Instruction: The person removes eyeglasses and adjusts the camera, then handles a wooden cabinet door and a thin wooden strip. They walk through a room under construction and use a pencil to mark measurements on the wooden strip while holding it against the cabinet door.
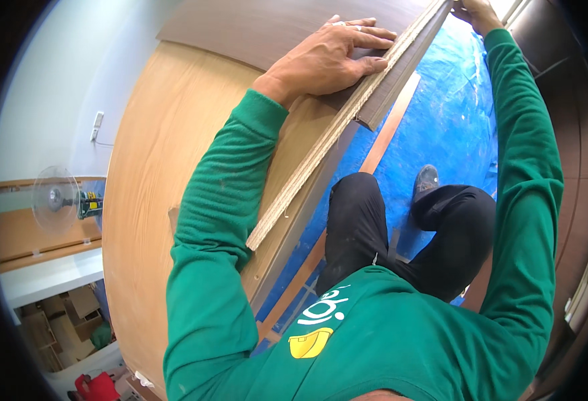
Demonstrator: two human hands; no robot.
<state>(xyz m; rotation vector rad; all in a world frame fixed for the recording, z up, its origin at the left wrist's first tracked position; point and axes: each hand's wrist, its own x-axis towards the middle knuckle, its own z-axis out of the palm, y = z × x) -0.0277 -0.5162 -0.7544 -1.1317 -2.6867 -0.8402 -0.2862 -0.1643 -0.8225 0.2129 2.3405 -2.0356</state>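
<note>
While pressing: my left hand (331,57) lies flat, fingers spread, on the dark laminate panel (260,27).
Right hand (478,12): at the edge strip (387,70)'s far end; I cannot tell its grip.
Tip: I'd keep pressure even.

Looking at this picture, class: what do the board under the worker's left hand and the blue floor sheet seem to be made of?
The board looks like engineered wood with a smooth wood-grain laminate face; its pale, rough edge suggests a particle or ply core. The left hand lies flat on a darker brown panel, probably laminate too. The blue floor sheet appears to be plastic tarpaulin: glossy and creased.

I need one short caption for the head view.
Left hand presses a dark laminate sheet onto a wood panel; right hand grips its edge.
</note>
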